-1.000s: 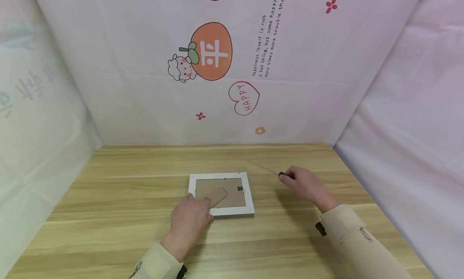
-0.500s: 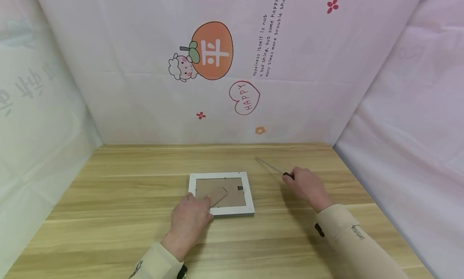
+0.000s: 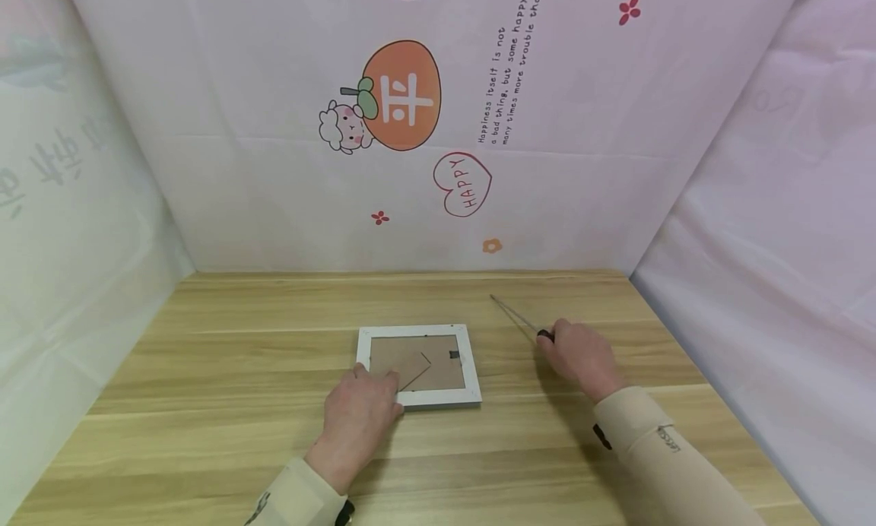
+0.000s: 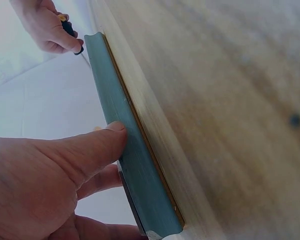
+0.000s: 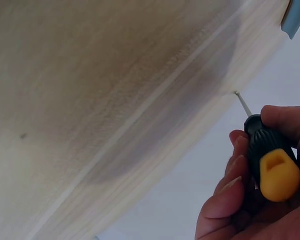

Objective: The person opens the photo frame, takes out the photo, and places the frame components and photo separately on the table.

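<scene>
A white-backed picture frame (image 3: 419,331) lies face down on the wooden table, its brown backing board (image 3: 397,351) showing. My left hand (image 3: 359,416) holds its near left corner. In the left wrist view the thumb (image 4: 107,142) presses on the frame's blue-grey side while the fingers reach over its back. To the right of the frame, my right hand (image 3: 582,355) grips a screwdriver (image 3: 546,334) by its dark handle with a yellow end cap (image 5: 280,175). The thin shaft points forward and left, its tip low over the table, apart from the frame.
The wood-grain table (image 3: 226,404) is bounded behind by a printed white cloth (image 3: 274,207). White cloth also stands at the left and right sides. A small dark tab (image 3: 455,354) sits at the right of the backing board.
My right hand has moved slightly to the right and nearer with the screwdriver, its tip shifting away from the frame. The left hand and the picture frame have stayed put.
</scene>
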Available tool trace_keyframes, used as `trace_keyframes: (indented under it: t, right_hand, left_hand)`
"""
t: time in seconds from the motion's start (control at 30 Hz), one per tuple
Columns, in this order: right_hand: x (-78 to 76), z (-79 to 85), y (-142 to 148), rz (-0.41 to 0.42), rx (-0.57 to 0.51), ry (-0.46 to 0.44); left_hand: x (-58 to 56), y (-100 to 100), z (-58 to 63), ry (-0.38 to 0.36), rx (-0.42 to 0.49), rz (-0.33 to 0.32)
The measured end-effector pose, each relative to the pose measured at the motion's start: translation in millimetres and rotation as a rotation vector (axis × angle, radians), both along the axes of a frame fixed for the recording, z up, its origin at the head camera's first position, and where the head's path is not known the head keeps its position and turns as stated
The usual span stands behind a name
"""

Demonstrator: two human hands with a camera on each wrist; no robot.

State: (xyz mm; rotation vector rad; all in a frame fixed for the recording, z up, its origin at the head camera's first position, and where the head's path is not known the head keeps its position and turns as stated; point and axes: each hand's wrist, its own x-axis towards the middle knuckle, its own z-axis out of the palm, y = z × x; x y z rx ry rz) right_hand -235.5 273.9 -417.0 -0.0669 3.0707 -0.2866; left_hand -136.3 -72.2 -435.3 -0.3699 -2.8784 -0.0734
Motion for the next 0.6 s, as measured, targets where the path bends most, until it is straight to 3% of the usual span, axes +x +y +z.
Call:
trace_keyframes:
  t: [0.17, 0.4, 0.6]
  right_hand:
    - [0.0, -3.2, -1.1, -0.008, 0.011, -0.043]
    - [0.8, -6.8, -1.6, 0.027, 0.012, -0.027]
    - [0.6, -9.6, -1.1, 0.004, 0.009, -0.053]
  left_hand:
    - [-0.3, -0.3, -0.8, -0.004, -0.001, 0.001]
    - [-0.8, -0.4, -0.9, -0.012, -0.005, -0.001]
    - [-0.7, 0.0, 0.3, -0.016, -0.004, -0.001]
